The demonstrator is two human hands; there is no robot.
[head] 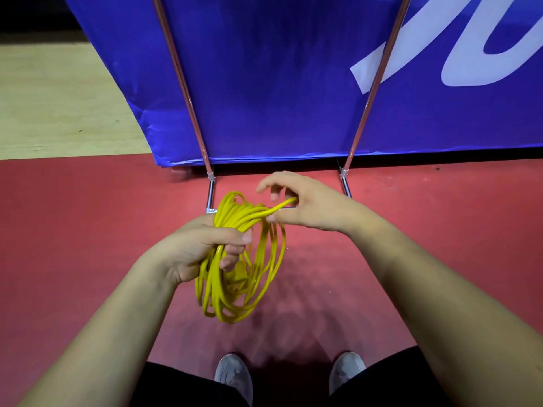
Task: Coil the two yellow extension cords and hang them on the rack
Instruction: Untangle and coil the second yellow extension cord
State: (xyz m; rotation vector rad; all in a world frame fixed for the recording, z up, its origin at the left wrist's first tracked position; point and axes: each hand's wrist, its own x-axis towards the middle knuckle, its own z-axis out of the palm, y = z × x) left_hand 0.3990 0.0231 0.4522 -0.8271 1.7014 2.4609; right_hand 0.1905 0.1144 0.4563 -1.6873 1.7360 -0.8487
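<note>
**Yellow Cord Coil Held Between Both Hands Before the Rack**

The coiled yellow extension cord [235, 214] is held in the air above the red floor [73, 230], between the two hands and just short of the base of the chrome rack [182, 80]. The left hand [202, 245] is wrapped round the gathered loops on the coil's left side, with the fingers curled over the bundle, and the remaining loops hang below it. The lower loops are slightly blurred. The right hand [311, 204] is pinched on a single strand at the top of the coil. The strand is drawn out to the right between thumb and fingers, and the index finger is raised and bent above it.

Behind the rack's two slanting poles a blue banner [279, 83] with white lettering is seen, its lower edge close to the floor. A strip of pale wooden flooring [58, 98] is visible at far left. Two grey shoes [235, 377] are seen at the bottom edge, below the coil.
</note>
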